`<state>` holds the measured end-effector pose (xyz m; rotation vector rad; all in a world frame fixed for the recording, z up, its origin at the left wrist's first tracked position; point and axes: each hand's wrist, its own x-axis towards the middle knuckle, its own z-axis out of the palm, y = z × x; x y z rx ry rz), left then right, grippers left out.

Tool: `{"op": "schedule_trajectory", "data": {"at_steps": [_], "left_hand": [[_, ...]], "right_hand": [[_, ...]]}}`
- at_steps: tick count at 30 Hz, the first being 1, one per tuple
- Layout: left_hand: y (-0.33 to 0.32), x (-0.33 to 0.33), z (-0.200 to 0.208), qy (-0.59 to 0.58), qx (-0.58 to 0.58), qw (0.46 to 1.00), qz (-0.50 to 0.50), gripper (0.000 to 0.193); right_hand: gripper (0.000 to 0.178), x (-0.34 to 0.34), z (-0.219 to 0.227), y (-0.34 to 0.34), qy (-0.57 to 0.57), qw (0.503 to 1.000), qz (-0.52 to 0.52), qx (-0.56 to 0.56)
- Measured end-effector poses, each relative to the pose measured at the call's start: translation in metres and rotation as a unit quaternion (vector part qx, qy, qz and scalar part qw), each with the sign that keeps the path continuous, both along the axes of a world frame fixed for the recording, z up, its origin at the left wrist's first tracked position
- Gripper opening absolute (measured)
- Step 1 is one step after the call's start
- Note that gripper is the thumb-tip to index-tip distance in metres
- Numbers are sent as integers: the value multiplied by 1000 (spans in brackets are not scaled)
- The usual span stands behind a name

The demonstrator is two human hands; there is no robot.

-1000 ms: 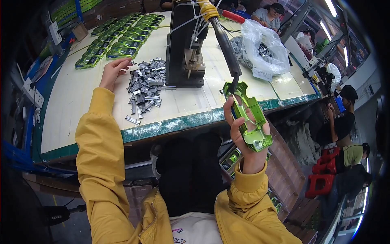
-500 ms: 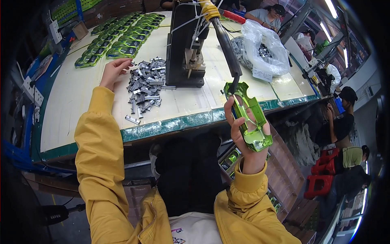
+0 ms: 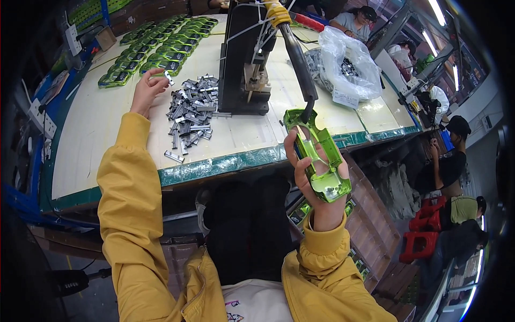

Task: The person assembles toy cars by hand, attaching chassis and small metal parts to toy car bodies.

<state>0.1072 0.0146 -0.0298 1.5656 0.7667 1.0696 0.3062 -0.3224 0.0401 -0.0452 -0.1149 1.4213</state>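
Observation:
My right hand (image 3: 306,174) holds a translucent green toy car body shell (image 3: 333,159), its hollow inner side facing up. The dark tip of a hanging tool (image 3: 304,75) reaches into the far end of the shell; whether it touches is not clear. My left hand (image 3: 146,92) is closed in a pinch on a small silver-grey bar part (image 3: 169,78), raised at the far left edge of a loose pile of similar grey bar parts (image 3: 193,110). Those bars lie jumbled on the pale tabletop.
Rows of green car shells (image 3: 166,56) lie at the back left. A black upright bench machine (image 3: 238,59) stands mid-table, and a clear plastic bag (image 3: 351,70) of small parts sits right of it. Below the table is a brown tray (image 3: 370,214). Other people work at the right.
My left hand has risen slightly from the pile with a bar part now visible in its fingers. My right hand and the shell have shifted a little left, bringing the tool tip further into the shell.

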Motion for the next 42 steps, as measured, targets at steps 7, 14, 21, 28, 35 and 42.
{"op": "schedule_trajectory", "data": {"at_steps": [7, 14, 21, 28, 35, 42], "left_hand": [[1, 2, 1, 29, -27, 998, -43, 35], [2, 2, 1, 12, -47, 998, -45, 21], [3, 1, 1, -55, -54, 996, -41, 5], [0, -1, 6, -75, -36, 994, -72, 6], [-8, 1, 12, -62, -39, 994, -84, 15], [-18, 3, 20, -67, -51, 993, -78, 25]], "right_hand": [[39, -1, -1, -1, 6, 1000, 1, -1], [34, 0, 2, -1, 42, 999, 19, -8], [36, -1, 5, -1, 77, 996, 32, -6], [38, 0, 4, -2, 82, 996, 33, 1], [37, -4, 5, -2, 61, 998, 6, 13], [38, 0, 3, -3, 69, 997, 17, 13]]}}
